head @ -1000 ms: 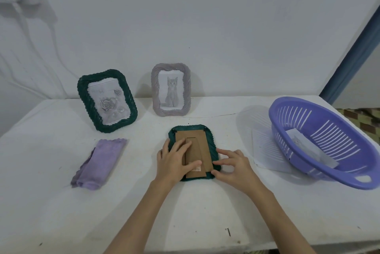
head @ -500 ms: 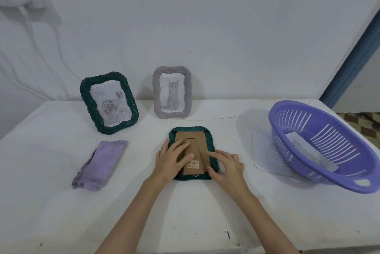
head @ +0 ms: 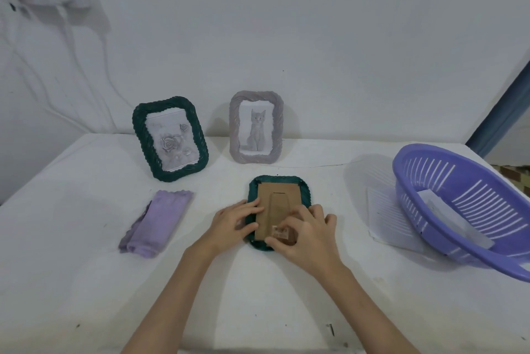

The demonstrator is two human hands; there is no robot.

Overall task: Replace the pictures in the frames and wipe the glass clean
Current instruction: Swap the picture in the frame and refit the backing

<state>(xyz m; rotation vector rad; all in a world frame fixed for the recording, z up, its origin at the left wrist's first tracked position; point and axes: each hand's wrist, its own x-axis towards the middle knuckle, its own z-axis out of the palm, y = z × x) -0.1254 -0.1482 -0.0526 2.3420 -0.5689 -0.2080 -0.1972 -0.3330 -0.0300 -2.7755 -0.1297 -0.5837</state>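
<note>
A dark green frame (head: pixel 279 181) lies face down on the white table, its brown cardboard back (head: pixel 279 204) facing up. My left hand (head: pixel 233 224) rests on the frame's left edge, fingers on the cardboard. My right hand (head: pixel 304 234) covers the lower right corner, fingertips pinching at the cardboard's bottom edge near a small label. A second green frame (head: pixel 170 138) with a rose picture stands at the back left. A grey frame (head: pixel 256 127) with a cat picture stands beside it. A folded purple cloth (head: pixel 157 221) lies to the left.
A purple plastic basket (head: pixel 470 210) sits tilted at the right with a paper (head: pixel 453 216) inside it. Another sheet of paper (head: pixel 384 216) lies on the table (head: pixel 86 282) partly under the basket. A wall rises behind the frames.
My right hand moved left onto the frame's lower right corner and curled its fingers at the cardboard. My left hand slid to the frame's left edge. The camera tilted up slightly.
</note>
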